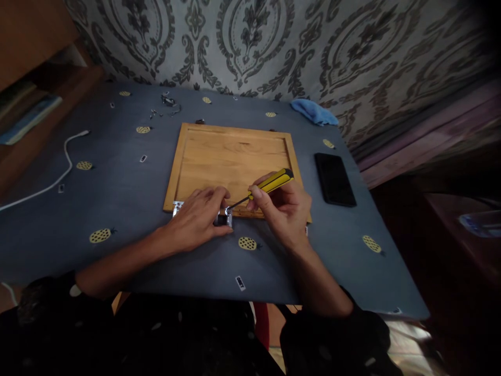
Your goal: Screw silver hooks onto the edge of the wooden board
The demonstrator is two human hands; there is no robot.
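A shallow wooden panel with a raised frame (219,162) lies flat on the table. At its near edge, my left hand (198,216) is closed with thumb and index finger about a shiny metal fitting (229,218), whose exact kind I cannot make out. My right hand (287,211) grips a screwdriver (272,183) by its yellow and black handle. The slanted shaft runs down to the left, and its tip meets the fitting. Another silvery metal piece (177,206) shows at the panel's near left corner, partly behind my left hand.
A black phone (335,179) lies right of the panel, and a blue cloth (314,112) is at the back right. Small metal parts (168,100) are scattered at the back left. A white cable (68,156) crosses the left side. The patterned wall borders the table's far edge.
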